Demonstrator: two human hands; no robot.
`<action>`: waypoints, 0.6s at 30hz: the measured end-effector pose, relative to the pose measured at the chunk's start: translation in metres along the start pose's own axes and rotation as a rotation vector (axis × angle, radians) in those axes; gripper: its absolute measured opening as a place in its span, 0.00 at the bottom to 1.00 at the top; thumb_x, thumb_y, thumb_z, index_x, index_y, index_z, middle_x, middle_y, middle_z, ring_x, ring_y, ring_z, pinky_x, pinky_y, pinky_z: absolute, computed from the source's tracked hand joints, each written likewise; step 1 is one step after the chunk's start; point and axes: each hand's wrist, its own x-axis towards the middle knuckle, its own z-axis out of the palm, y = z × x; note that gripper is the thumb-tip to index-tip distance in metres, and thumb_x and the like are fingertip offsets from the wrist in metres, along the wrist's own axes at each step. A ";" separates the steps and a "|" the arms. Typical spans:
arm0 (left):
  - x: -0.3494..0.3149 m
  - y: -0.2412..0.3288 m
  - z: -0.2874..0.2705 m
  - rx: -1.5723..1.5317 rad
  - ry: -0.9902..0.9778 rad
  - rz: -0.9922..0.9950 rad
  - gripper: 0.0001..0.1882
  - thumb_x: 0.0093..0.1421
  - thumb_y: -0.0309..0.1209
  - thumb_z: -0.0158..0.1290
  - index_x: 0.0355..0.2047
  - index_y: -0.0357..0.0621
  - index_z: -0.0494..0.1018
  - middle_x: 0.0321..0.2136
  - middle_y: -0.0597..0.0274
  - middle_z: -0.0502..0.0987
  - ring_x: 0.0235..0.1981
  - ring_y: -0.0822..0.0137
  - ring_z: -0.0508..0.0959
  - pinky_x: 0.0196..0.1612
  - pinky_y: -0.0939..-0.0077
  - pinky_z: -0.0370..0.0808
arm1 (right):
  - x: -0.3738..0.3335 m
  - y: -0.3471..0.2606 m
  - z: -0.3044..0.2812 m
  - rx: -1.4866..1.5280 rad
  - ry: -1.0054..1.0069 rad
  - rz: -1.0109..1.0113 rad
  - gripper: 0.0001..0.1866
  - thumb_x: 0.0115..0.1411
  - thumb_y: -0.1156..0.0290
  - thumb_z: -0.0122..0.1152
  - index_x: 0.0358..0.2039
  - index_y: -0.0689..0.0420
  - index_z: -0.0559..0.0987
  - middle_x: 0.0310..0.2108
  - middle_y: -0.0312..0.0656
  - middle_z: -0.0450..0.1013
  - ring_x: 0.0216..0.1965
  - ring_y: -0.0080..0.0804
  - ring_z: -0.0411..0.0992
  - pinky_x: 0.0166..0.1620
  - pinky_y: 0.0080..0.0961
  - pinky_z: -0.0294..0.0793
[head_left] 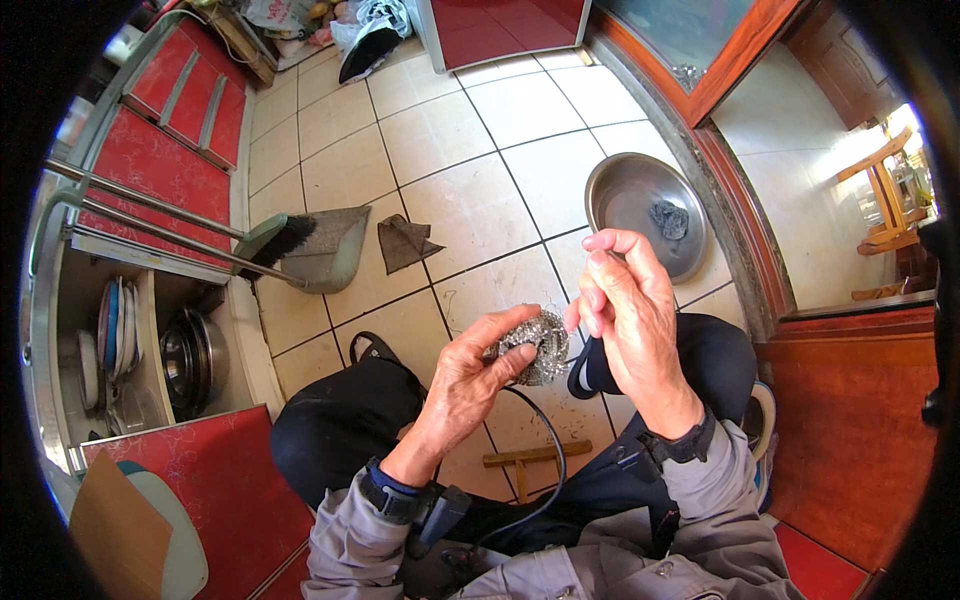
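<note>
My left hand (462,372) is closed around a shiny steel wool scourer (541,350), held out between my knees with the thumb on top. Just to its right, my right hand (632,312) is raised, with thumb and forefinger brought together in a pinch. Whatever those fingertips hold, if anything, is too fine to make out. Beyond my right hand, a round metal basin (618,195) rests on the tiles. Inside it lies a dark grey wad (669,219) that looks like another scourer.
A dustpan (340,250) with a brush and a brown cloth (405,243) lie on the tiled floor. Red cabinets (150,165) line the left, one compartment open with plates and metal bowls. A wooden-framed glass door (690,60) stands at right. A wooden piece (537,456) shows between my legs.
</note>
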 end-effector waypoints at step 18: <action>0.002 -0.004 -0.011 0.057 0.202 0.139 0.20 0.68 0.26 0.59 0.60 0.41 0.76 0.48 0.63 0.81 0.47 0.73 0.79 0.52 0.76 0.79 | -0.004 -0.007 -0.015 -1.074 -0.444 -0.155 0.11 0.65 0.71 0.66 0.43 0.64 0.79 0.25 0.39 0.69 0.26 0.25 0.69 0.30 0.29 0.69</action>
